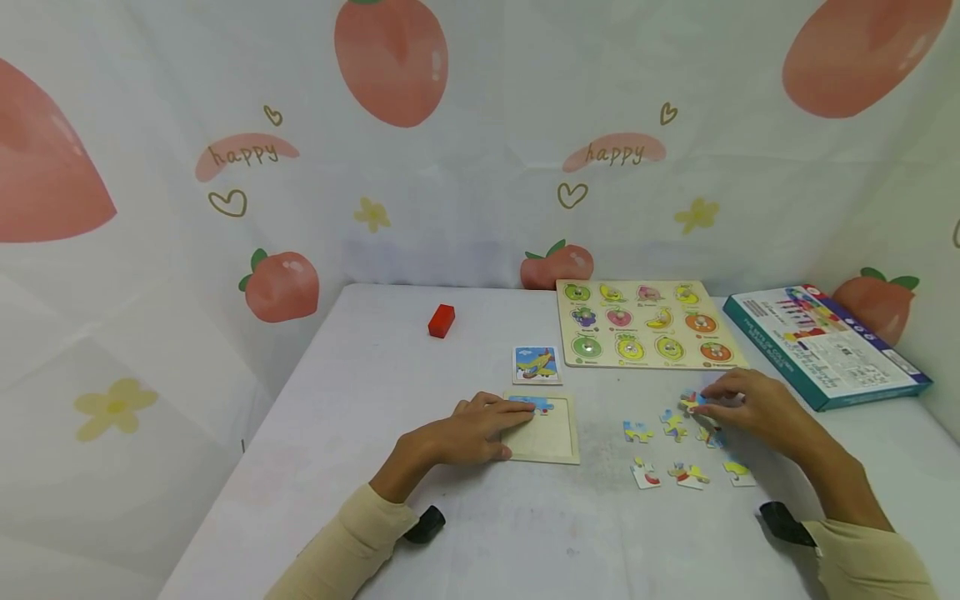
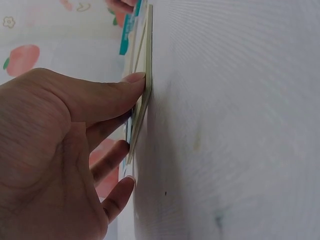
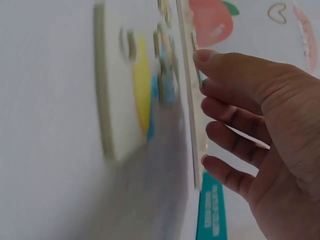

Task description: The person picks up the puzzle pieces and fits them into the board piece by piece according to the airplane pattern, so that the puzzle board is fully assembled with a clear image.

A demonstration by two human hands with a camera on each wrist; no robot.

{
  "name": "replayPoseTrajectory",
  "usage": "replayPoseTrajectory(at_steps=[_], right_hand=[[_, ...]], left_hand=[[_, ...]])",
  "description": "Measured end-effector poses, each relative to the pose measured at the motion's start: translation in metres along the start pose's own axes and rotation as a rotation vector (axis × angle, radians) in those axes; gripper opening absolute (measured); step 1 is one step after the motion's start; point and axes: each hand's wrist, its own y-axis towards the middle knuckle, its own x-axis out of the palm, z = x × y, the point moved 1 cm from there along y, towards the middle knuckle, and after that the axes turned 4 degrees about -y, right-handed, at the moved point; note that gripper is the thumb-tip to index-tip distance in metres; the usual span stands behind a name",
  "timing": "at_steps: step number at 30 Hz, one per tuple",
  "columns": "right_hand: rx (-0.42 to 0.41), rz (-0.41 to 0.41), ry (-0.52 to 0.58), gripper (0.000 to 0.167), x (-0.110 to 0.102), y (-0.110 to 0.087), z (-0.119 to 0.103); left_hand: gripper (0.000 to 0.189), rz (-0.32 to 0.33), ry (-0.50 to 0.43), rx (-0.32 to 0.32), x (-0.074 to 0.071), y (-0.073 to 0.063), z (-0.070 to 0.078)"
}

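Note:
My left hand (image 1: 472,429) lies across the left side of a shallow wooden puzzle tray (image 1: 574,429), its fingers stretched over a blue puzzle piece (image 1: 546,404) in the far part of the tray. In the left wrist view the thumb (image 2: 135,80) touches the tray's edge. To the right, my right hand (image 1: 750,408) pinches a small puzzle piece (image 1: 691,401) between thumb and forefinger, just above the table. Several loose pieces lie below it, among them a blue-yellow piece (image 1: 637,432), a red-white piece (image 1: 645,475) and a yellow-white piece (image 1: 739,473).
Behind the tray lies a small airplane picture card (image 1: 536,365). A wooden fruit puzzle board (image 1: 637,325) lies farther back, beside a flat box (image 1: 825,346) with teal sides. A red block (image 1: 442,321) sits back left. Printed white cloth (image 1: 450,200) hangs behind the table.

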Motion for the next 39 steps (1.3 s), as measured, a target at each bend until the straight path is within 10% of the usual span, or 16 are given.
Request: replayPoseTrajectory(at_steps=[39], right_hand=[[-0.417,-0.072,0.020,0.019,0.051,0.052,-0.124]], left_hand=[[0.072,-0.004,0.010,0.023,-0.002,-0.001,0.001]])
